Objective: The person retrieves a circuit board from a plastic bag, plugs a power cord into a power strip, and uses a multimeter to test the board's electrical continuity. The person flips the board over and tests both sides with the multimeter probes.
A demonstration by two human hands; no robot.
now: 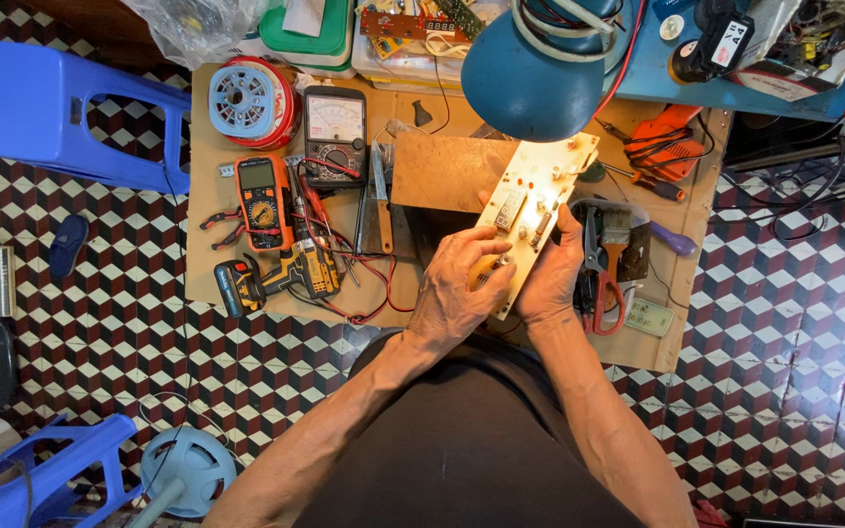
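Observation:
A long pale circuit board [532, 200] with small parts on it is held tilted over the low wooden table [209, 235], lit by a blue lamp [538, 68]. My right hand [552, 274] grips the board's right edge from below, thumb on top. My left hand [457, 291] rests on the board's near end, fingers curled around a tool with a yellow handle [482, 272] pressed against the board.
On the table lie an orange multimeter [263, 200], a black analog meter [335, 132], a wire spool [251, 103], a yellow cordless drill [281, 276], pliers with red handles [600, 284], a brush [616, 244] and screwdrivers. Blue stools [70, 112] stand at left on the checkered floor.

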